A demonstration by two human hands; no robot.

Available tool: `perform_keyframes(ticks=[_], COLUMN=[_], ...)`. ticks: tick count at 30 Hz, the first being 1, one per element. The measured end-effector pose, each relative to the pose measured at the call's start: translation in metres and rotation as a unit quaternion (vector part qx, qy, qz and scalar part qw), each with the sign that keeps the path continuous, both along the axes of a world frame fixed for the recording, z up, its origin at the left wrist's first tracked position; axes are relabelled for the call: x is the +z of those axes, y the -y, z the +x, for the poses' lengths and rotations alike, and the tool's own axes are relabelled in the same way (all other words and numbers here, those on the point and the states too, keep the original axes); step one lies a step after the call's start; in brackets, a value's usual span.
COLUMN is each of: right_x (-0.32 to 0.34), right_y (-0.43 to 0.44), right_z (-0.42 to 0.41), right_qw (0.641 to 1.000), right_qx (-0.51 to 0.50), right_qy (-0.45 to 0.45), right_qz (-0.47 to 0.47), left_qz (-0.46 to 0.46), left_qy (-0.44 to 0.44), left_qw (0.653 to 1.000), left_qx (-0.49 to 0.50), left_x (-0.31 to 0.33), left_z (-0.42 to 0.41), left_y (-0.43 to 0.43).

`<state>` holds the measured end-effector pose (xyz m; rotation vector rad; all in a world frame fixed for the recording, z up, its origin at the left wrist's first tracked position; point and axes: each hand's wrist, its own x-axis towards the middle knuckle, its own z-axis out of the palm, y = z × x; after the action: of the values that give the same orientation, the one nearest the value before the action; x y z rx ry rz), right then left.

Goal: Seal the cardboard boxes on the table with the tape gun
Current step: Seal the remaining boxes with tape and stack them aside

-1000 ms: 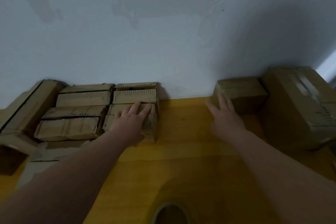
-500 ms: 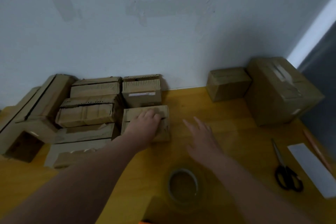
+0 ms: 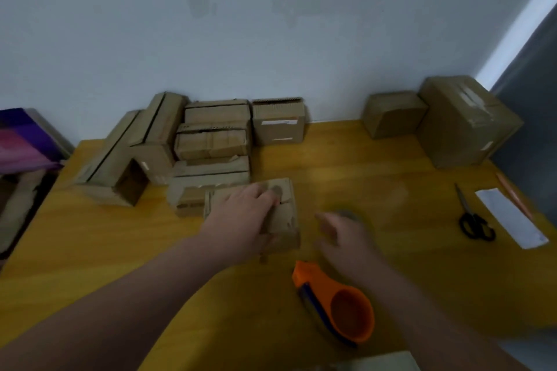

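Observation:
A small flat cardboard box (image 3: 284,214) lies on the yellow table (image 3: 90,250), in front of a stack of similar boxes (image 3: 212,141). My left hand (image 3: 241,220) lies on top of it with fingers curled over its upper face, gripping it. My right hand (image 3: 346,238) is blurred, hovers just right of the box with loose fingers and holds nothing. It partly covers a roll of tape (image 3: 351,214). The orange tape gun (image 3: 340,301) lies on the table near me, below my right hand.
Two larger boxes (image 3: 394,114) (image 3: 467,120) stand at the back right against the wall. Black scissors (image 3: 474,220), a white paper strip (image 3: 509,220) and a pencil (image 3: 512,196) lie at the right edge. A purple object (image 3: 21,141) sits beyond the table's left edge.
My left hand has dragged the small box off the stack toward me. My right hand came back from the far box to beside it. The view tilted down, showing the tape gun.

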<state>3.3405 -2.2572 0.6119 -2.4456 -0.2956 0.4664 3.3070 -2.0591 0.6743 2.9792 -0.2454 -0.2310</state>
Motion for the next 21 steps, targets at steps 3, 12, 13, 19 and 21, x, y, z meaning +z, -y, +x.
perform_keyframes(ticks=[3, 12, 13, 19, 21], right_x=[-0.013, -0.040, -0.041, -0.038, -0.027], right_y=[-0.006, -0.008, -0.008, -0.008, -0.007], right_z=[-0.032, -0.084, -0.088, -0.095, -0.089], right_qw=[0.994, 0.972, 0.971, 0.980, 0.988], right_qx=[0.004, -0.013, -0.010, -0.070, -0.114], right_qy=[-0.018, -0.057, -0.046, 0.012, 0.020], right_qz=[-0.107, -0.227, -0.233, -0.185, -0.106], left_qz=[0.029, -0.011, 0.012, 0.064, 0.032], left_qy=[-0.061, -0.048, -0.042, -0.124, -0.109], left_qw=[0.998, 0.999, 0.999, 0.990, 0.993], left_qx=[0.003, 0.003, 0.005, 0.027, 0.021], left_x=[-0.016, -0.060, -0.063, -0.088, -0.095], left_z=[-0.037, -0.086, -0.087, -0.094, -0.095], left_y=[-0.016, -0.040, -0.043, -0.067, -0.071])
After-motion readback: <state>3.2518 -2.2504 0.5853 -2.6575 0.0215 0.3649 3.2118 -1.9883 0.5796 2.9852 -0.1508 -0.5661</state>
